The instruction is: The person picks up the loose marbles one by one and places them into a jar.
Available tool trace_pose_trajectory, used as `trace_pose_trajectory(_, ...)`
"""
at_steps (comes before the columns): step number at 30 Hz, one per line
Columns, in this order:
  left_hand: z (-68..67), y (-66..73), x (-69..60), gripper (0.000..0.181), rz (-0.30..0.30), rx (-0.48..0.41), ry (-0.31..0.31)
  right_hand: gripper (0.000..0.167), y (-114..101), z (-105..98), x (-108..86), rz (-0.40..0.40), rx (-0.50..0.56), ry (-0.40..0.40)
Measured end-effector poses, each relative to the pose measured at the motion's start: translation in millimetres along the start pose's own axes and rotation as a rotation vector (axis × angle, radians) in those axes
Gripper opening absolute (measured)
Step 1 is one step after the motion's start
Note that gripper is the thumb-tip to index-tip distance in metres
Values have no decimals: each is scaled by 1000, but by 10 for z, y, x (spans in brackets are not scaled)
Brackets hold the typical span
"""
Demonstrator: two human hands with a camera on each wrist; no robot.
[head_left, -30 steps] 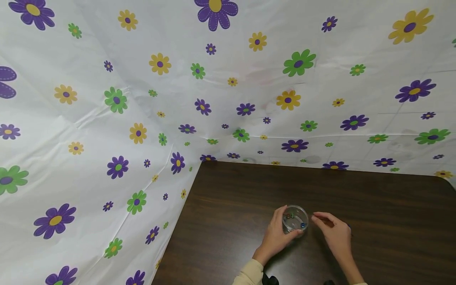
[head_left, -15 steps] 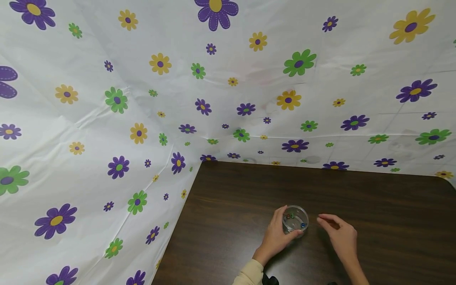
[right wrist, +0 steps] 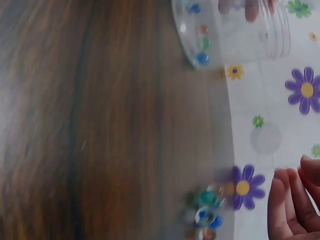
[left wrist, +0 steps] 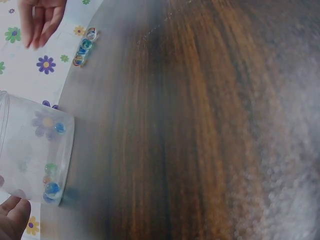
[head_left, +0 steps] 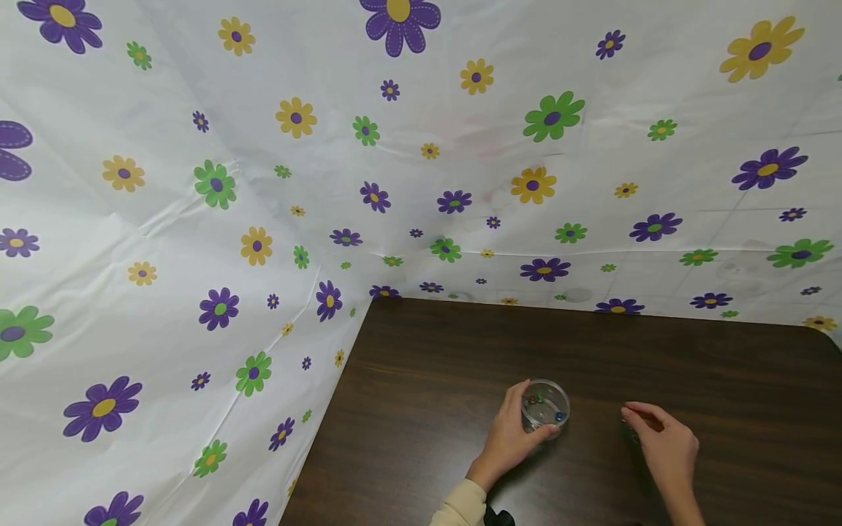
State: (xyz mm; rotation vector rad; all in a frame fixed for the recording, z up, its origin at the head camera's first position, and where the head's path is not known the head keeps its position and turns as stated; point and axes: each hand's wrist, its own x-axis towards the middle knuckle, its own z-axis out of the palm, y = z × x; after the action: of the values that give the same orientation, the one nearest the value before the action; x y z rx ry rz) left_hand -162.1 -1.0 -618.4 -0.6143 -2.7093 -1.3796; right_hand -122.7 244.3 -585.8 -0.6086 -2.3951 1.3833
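In the head view my left hand holds a clear plastic jar around its side, on the dark table. Inside the jar lie several glass marbles, among them a blue marble and a green marble. My right hand is to the right of the jar, its thumb and fingertips drawn close together above a cluster of loose marbles. No marble shows between those fingers in the right wrist view. In the head view the hand mostly hides the cluster.
The dark wood-grain table spreads around both hands. Behind it and along its left side hangs a white sheet with purple, green and yellow flowers. A black object shows beside the left sleeve.
My right hand has moved right, away from the jar, to above the loose marbles. My left hand and the jar have stayed in place.
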Motion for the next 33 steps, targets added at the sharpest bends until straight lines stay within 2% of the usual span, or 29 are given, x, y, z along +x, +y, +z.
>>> trace_pose_trajectory(6,-6,4,7,84,2,-3,-2,22,125,-96,26,43,-59,35)
trace_pose_trajectory(14,-4,12,2,84,-8,-6,0,18,231,-173,57,43,-136,86)
trace_pose_trajectory(18,7,6,-1,84,0,-10,3,18,279,-190,71,35,-179,84)
trace_pose_trajectory(33,-1,-2,2,84,-2,-6,0,19,397,-174,89,22,-215,59)
